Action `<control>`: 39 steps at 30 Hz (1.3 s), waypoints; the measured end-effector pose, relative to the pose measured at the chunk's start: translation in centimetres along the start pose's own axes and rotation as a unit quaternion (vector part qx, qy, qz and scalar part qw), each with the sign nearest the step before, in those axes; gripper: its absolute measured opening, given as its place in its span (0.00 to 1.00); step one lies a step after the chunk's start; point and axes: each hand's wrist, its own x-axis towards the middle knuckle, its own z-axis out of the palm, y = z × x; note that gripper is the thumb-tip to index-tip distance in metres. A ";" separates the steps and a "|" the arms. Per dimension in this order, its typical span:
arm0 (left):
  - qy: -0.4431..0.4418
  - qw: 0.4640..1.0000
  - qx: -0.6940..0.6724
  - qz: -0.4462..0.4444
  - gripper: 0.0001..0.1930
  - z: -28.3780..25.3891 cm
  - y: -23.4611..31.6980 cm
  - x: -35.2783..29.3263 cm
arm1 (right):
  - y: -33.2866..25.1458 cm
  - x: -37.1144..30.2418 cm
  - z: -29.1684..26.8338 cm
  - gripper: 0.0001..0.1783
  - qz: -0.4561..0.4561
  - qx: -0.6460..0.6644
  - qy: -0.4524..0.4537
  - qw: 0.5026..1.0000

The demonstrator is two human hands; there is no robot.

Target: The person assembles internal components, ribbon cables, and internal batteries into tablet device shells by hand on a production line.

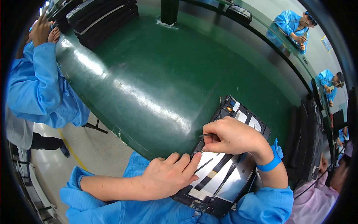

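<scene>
An opened tablet lies tilted at the table's near edge, its inside facing up with silver battery packs and black flat cables. My left hand rests on the tablet's left edge, fingers spread and the index fingertip close to my right fingertips. My right hand is bent over the tablet's middle with its fingers pinched together. A thin dark stick-like tool pokes out from between those fingers; its full shape is hidden. A thin black wire stands up from the tablet's far left corner. A blue band circles my right wrist.
The green tabletop stretches ahead. Dark padded stacks stand at far left and at right. A black post rises at the back. Another person in blue is at left; a person in pink sits close at right.
</scene>
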 end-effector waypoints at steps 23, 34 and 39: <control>-0.044 0.999 0.010 -0.005 0.23 -0.5 -0.6 0.5 | 1.1 0.0 0.3 0.11 -0.006 0.008 0.029 1.000; -0.082 0.996 0.023 -0.020 0.25 -1.2 -0.7 0.7 | -0.1 0.1 0.7 0.07 0.051 -0.042 0.053 0.996; -0.070 0.998 0.008 -0.005 0.25 -0.8 -0.9 0.4 | 1.5 -1.5 1.4 0.07 -0.021 -0.021 0.172 0.985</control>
